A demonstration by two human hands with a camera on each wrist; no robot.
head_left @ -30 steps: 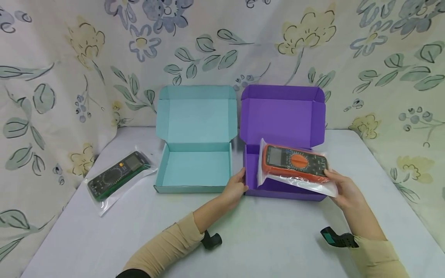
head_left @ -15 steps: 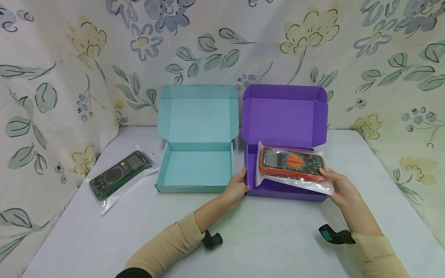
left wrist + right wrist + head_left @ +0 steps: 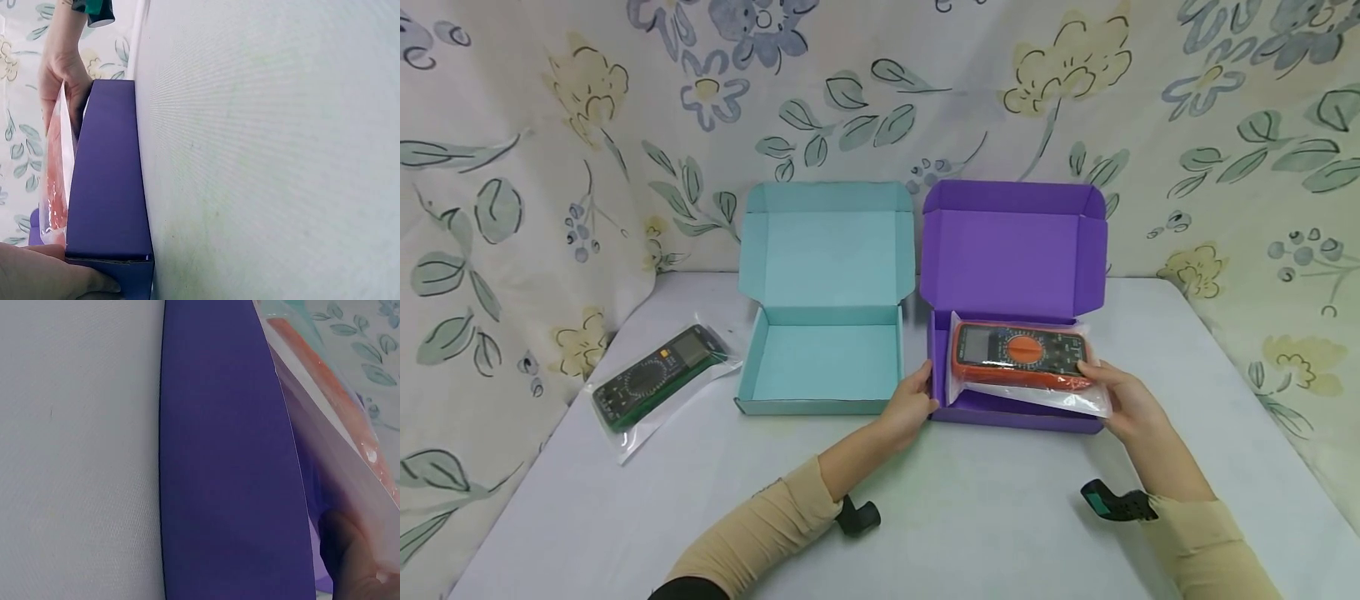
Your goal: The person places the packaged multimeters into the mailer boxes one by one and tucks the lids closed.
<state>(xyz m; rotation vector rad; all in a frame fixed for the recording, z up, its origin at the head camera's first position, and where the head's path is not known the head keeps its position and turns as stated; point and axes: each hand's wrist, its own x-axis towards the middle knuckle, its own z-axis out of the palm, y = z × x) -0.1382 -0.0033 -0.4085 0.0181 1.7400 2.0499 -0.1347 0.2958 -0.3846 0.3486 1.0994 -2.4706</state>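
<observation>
My right hand pinches the right end of an orange multimeter in a clear plastic bag, over the open purple box. The multimeter lies tilted, its left end down in the box. In the right wrist view, fingers show beneath the bag. My left hand holds the purple box's left side near the front corner; in the left wrist view its fingers lie against that corner. How far the fingers reach inside the wall is hidden.
An open light-teal box stands left of the purple one, lid raised. Farther left, a green multimeter in a clear bag lies on the white table. A floral curtain hangs behind.
My right hand has moved left and slightly down with the bagged orange multimeter, which now sits lower over the purple box. The left hand keeps its place on the box.
</observation>
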